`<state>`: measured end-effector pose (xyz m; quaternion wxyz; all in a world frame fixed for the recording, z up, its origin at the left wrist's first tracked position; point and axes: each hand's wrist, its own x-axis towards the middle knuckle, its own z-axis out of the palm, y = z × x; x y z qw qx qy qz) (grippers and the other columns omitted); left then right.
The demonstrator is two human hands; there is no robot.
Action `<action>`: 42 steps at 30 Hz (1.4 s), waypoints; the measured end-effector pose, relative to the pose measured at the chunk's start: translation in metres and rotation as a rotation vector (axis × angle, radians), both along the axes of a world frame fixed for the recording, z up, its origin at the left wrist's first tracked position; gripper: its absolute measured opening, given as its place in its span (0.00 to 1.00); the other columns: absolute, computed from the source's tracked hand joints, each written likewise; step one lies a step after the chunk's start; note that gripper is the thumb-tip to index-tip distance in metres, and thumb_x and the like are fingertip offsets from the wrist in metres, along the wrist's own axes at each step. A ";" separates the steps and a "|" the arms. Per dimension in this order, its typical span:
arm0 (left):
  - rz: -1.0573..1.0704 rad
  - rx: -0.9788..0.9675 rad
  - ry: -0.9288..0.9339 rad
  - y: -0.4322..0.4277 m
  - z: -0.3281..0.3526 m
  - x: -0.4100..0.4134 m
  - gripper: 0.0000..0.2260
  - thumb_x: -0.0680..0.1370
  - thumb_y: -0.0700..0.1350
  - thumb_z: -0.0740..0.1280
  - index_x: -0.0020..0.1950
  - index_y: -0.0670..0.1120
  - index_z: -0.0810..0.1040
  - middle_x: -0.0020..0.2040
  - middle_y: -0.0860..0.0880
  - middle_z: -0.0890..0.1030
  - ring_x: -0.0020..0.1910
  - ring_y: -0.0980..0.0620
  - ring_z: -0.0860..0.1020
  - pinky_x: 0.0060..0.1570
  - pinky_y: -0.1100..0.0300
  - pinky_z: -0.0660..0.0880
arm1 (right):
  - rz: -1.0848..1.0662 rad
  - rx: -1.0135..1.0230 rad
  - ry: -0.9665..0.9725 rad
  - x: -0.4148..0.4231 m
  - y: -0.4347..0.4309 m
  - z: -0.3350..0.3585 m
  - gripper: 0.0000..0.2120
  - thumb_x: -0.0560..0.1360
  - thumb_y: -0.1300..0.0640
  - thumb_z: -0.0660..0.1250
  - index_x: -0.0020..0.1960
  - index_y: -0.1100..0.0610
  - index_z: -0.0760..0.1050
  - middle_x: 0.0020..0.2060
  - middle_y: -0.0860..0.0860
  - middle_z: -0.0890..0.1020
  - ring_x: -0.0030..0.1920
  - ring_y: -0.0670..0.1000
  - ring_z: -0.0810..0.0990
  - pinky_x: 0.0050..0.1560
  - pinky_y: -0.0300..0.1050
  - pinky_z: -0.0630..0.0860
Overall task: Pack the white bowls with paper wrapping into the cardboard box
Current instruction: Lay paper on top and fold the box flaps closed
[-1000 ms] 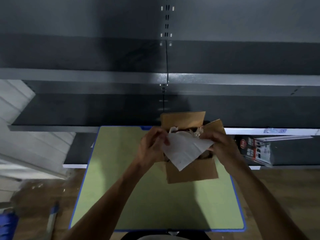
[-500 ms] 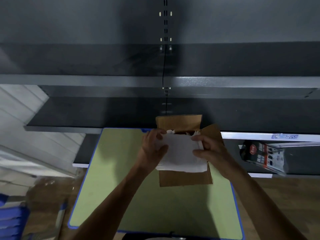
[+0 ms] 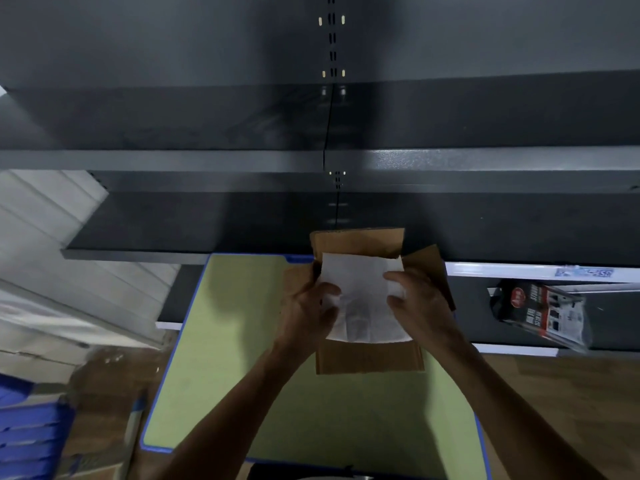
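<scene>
Dark grey shelving (image 3: 207, 116) is filling the whole upper part of my view, its boards running across in front of me. Below it the green surface (image 3: 242, 375) with its blue edge is stretching toward me, and a wooden floor (image 3: 571, 393) is showing to its right.

At the far middle of the surface the cardboard box (image 3: 370, 358) is standing open. Its back flap is rising upright against the shelving, its right flap is folding outward, and a plain brown panel is facing me below the opening. Blue crates (image 3: 31, 438) are sitting low at the left, blurred. On a lower shelf to the right, well apart from the box, a dark packet (image 3: 540, 310) with red print is lying tilted.

A white paper sheet (image 3: 360, 282) is lying across the box's opening and covering whatever is inside; I cannot tell whether a bowl is under it. My left grip (image 3: 308, 306) is clamping the sheet's left edge, thumb and fingers curling onto the paper. My right grip (image 3: 419, 303) is pinching the sheet's right edge, thumb and fingers closing on a crumpled bit of it. Both my forearms are reaching in from the bottom of the view.
</scene>
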<state>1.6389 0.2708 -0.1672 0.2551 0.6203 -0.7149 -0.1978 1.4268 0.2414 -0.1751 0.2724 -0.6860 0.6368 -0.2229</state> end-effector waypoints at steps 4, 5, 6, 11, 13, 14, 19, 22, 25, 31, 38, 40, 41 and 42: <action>-0.013 -0.103 -0.123 -0.006 -0.003 -0.005 0.07 0.74 0.43 0.73 0.50 0.47 0.79 0.52 0.47 0.80 0.47 0.49 0.79 0.40 0.65 0.74 | 0.059 0.025 0.141 0.005 -0.004 0.002 0.23 0.77 0.60 0.65 0.71 0.52 0.68 0.70 0.50 0.68 0.68 0.51 0.70 0.65 0.45 0.71; -0.004 -0.106 -0.160 -0.008 -0.007 -0.005 0.09 0.73 0.45 0.74 0.51 0.48 0.78 0.53 0.46 0.80 0.50 0.48 0.78 0.43 0.63 0.73 | 0.065 0.012 0.147 0.006 -0.006 0.003 0.24 0.77 0.60 0.65 0.72 0.52 0.67 0.70 0.50 0.68 0.69 0.51 0.69 0.66 0.46 0.71; 0.005 -0.102 -0.186 -0.011 -0.010 -0.005 0.11 0.73 0.46 0.74 0.52 0.49 0.78 0.54 0.46 0.79 0.51 0.48 0.77 0.46 0.62 0.73 | 0.076 0.005 0.154 0.007 -0.007 0.002 0.24 0.77 0.60 0.65 0.72 0.52 0.67 0.70 0.50 0.68 0.70 0.51 0.68 0.67 0.46 0.70; 0.112 0.026 0.089 -0.017 -0.005 -0.005 0.17 0.77 0.43 0.70 0.65 0.51 0.72 0.50 0.53 0.79 0.42 0.59 0.78 0.39 0.67 0.76 | 0.074 -0.008 0.083 0.007 -0.009 0.010 0.26 0.77 0.63 0.65 0.73 0.51 0.65 0.68 0.48 0.71 0.67 0.47 0.70 0.64 0.39 0.70; 0.165 0.077 0.240 -0.018 0.001 -0.004 0.22 0.77 0.41 0.68 0.69 0.52 0.66 0.48 0.57 0.76 0.44 0.60 0.77 0.38 0.67 0.77 | -0.023 -0.001 -0.090 0.004 -0.009 0.018 0.31 0.76 0.64 0.66 0.74 0.45 0.62 0.61 0.45 0.72 0.57 0.44 0.72 0.53 0.38 0.72; 0.175 0.090 0.298 -0.020 0.003 -0.002 0.24 0.77 0.40 0.68 0.70 0.52 0.65 0.48 0.57 0.76 0.43 0.60 0.77 0.36 0.67 0.76 | -0.058 -0.017 -0.160 0.001 -0.011 0.021 0.34 0.74 0.66 0.66 0.74 0.44 0.61 0.57 0.45 0.72 0.53 0.43 0.72 0.50 0.39 0.71; 0.129 0.137 0.314 -0.028 0.012 0.008 0.28 0.77 0.37 0.67 0.74 0.50 0.62 0.38 0.54 0.76 0.29 0.63 0.75 0.28 0.72 0.69 | -0.088 -0.035 -0.286 -0.005 -0.021 0.022 0.39 0.71 0.64 0.67 0.73 0.37 0.58 0.63 0.47 0.69 0.62 0.52 0.74 0.58 0.48 0.73; 0.082 0.134 0.256 -0.027 0.014 0.005 0.35 0.77 0.34 0.66 0.75 0.56 0.52 0.36 0.56 0.73 0.27 0.59 0.74 0.27 0.73 0.70 | -0.026 0.050 -0.101 -0.001 -0.020 0.019 0.32 0.74 0.63 0.67 0.73 0.41 0.63 0.63 0.48 0.72 0.61 0.53 0.74 0.55 0.44 0.72; 0.075 0.079 0.162 -0.023 -0.001 0.006 0.36 0.77 0.36 0.66 0.79 0.52 0.51 0.40 0.53 0.75 0.33 0.57 0.75 0.31 0.69 0.73 | 0.028 -0.011 0.119 0.005 -0.014 0.007 0.20 0.76 0.61 0.66 0.66 0.48 0.74 0.64 0.51 0.75 0.61 0.51 0.76 0.58 0.42 0.74; -0.001 -0.123 -0.297 -0.021 -0.017 -0.003 0.23 0.75 0.44 0.71 0.69 0.52 0.71 0.70 0.43 0.70 0.65 0.41 0.72 0.59 0.45 0.75 | 0.057 -0.209 0.447 0.023 -0.001 -0.008 0.17 0.73 0.60 0.69 0.61 0.51 0.77 0.66 0.54 0.69 0.61 0.55 0.71 0.52 0.46 0.76; -0.267 -0.031 -0.467 -0.026 -0.038 0.001 0.34 0.79 0.62 0.56 0.76 0.38 0.62 0.76 0.38 0.63 0.74 0.40 0.64 0.72 0.43 0.64 | 0.176 -0.203 0.604 0.016 0.001 -0.023 0.35 0.62 0.63 0.75 0.68 0.62 0.72 0.68 0.56 0.73 0.68 0.59 0.72 0.60 0.55 0.75; -0.296 -0.006 -0.483 -0.029 -0.042 0.007 0.38 0.77 0.67 0.55 0.77 0.40 0.61 0.76 0.39 0.62 0.75 0.40 0.64 0.73 0.42 0.61 | 0.195 -0.190 0.614 0.014 0.001 -0.028 0.35 0.61 0.63 0.75 0.68 0.63 0.72 0.67 0.57 0.75 0.67 0.58 0.74 0.60 0.55 0.75; -0.310 0.013 -0.496 -0.030 -0.041 0.009 0.40 0.76 0.69 0.54 0.78 0.41 0.59 0.77 0.40 0.61 0.75 0.41 0.63 0.74 0.42 0.59 | 0.208 -0.184 0.618 0.014 0.001 -0.029 0.34 0.62 0.62 0.73 0.68 0.63 0.72 0.67 0.57 0.75 0.67 0.58 0.74 0.61 0.54 0.75; -0.323 0.031 -0.511 -0.032 -0.037 0.011 0.43 0.74 0.71 0.53 0.79 0.43 0.56 0.78 0.42 0.58 0.76 0.41 0.60 0.74 0.42 0.57 | 0.224 -0.188 0.621 0.014 0.001 -0.028 0.32 0.64 0.61 0.70 0.69 0.63 0.72 0.67 0.57 0.75 0.68 0.58 0.74 0.61 0.54 0.74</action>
